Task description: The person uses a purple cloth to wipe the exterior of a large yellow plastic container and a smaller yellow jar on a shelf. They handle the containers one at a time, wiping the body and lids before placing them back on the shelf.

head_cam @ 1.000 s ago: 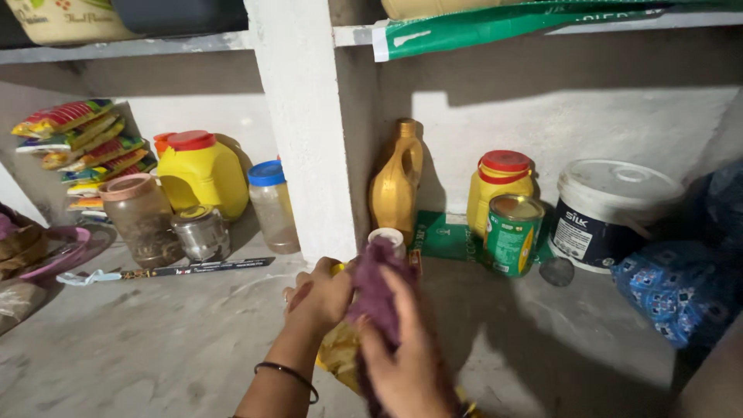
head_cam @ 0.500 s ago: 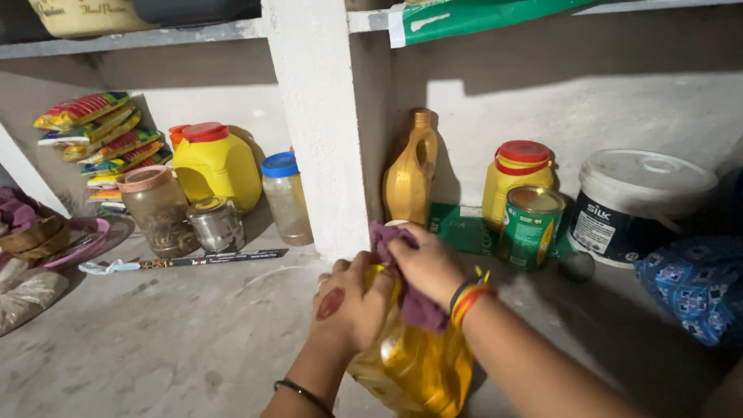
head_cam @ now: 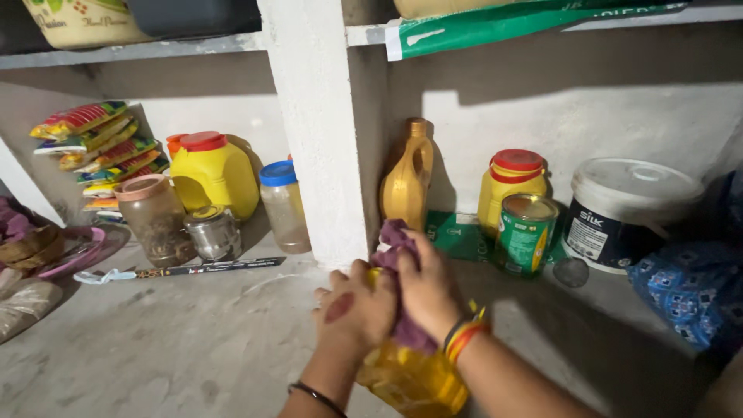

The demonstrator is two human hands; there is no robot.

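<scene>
At six o'clock on the rough concrete shelf (head_cam: 155,340), your left hand (head_cam: 352,306) wraps closed around a glossy yellow plastic bottle (head_cam: 414,383). Your right hand (head_cam: 426,290) clamps a crumpled purple cloth (head_cam: 395,236) over its top, hiding the cap; the bottle's base is cut off.

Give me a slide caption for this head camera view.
Both hands, left hand and right hand, press a purple cloth onto a yellow bottle.

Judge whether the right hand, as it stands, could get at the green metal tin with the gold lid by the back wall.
Probably yes. The green metal tin stands just behind the right hand with bare shelf between, but that hand is pressing a purple cloth on the yellow bottle.
</scene>
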